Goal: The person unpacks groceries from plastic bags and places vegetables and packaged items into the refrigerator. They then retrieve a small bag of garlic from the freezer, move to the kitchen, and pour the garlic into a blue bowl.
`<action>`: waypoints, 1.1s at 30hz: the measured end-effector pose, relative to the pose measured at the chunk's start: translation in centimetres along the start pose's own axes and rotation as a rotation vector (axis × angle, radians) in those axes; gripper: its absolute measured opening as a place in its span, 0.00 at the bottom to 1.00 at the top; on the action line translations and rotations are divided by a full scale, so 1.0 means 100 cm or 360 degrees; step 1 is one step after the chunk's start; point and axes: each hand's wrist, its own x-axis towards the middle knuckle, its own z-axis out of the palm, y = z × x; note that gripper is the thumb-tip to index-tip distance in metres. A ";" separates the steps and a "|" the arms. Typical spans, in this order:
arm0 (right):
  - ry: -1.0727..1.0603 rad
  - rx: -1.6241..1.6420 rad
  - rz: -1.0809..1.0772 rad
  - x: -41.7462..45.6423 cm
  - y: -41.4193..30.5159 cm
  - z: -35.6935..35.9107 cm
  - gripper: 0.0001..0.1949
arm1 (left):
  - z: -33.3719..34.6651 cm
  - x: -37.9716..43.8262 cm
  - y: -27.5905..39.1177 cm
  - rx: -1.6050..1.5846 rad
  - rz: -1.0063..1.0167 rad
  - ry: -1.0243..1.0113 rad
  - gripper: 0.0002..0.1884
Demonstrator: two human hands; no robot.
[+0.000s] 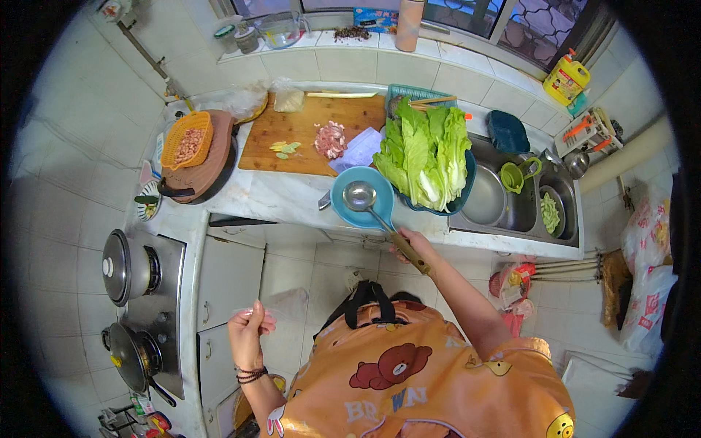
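Observation:
My right hand (415, 246) is at the brown handle of a metal ladle (406, 249), at the counter's front edge. The ladle's bowl rests inside a light blue plastic bowl (345, 211), whose rim narrows toward my hand. Whether my fingers also grip the blue bowl is hidden. My left hand (249, 331) is raised over the floor beside the stove cabinets, thumb against fingers, pinching a thin clear plastic bag (290, 304). Leafy green lettuce (424, 156) fills a dark blue basin (468, 186) beside the ladle. Behind the blue bowl, sliced meat (330, 140) lies on a wooden cutting board (257, 150).
Left stand a lidded pot (128, 268) and a black pan (128, 356) on the gas stove (170, 257). An orange basket (205, 145) of peanuts sits on a brown round lid (218, 156). At right is a double sink (520, 219) with a green strainer cup (512, 178).

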 end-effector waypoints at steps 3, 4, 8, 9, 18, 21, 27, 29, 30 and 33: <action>-0.0017 0.0214 0.0070 -0.011 -0.012 0.003 0.24 | 0.018 0.022 0.015 0.0007 -0.0085 -0.0090 0.16; 0.0010 0.0155 0.0072 -0.014 -0.019 0.003 0.24 | 0.025 0.030 0.021 0.0004 -0.0073 -0.0111 0.16; 0.0245 -0.0853 -0.0452 -0.017 -0.035 -0.004 0.24 | 0.063 0.052 0.042 -0.0012 -0.0051 -0.0189 0.16; 0.0329 -0.1299 -0.0719 -0.015 -0.038 -0.006 0.23 | 0.073 0.057 0.048 -0.0017 -0.0052 -0.0205 0.16; -0.0001 -0.2071 -0.1554 -0.014 -0.128 0.098 0.17 | 0.140 0.069 0.084 -0.0161 0.0077 -0.0135 0.19; 0.0284 -0.2470 -0.1491 0.009 -0.120 0.089 0.18 | 0.140 0.069 0.085 -0.0176 0.0064 -0.0098 0.19; 0.0133 -0.2553 -0.0284 -0.005 -0.123 0.041 0.30 | 0.128 0.067 0.077 -0.0229 0.0064 -0.0022 0.19; -0.0039 -0.2226 -0.0201 0.016 -0.089 -0.008 0.33 | 0.126 0.066 0.074 -0.0244 0.0059 0.0022 0.19; -0.0124 -0.2203 -0.0136 0.014 -0.091 -0.008 0.33 | 0.124 0.066 0.072 -0.0246 0.0054 0.0049 0.19; -0.0216 -0.2167 -0.0041 0.006 -0.093 0.000 0.28 | 0.117 0.063 0.067 -0.0242 0.0012 0.0146 0.19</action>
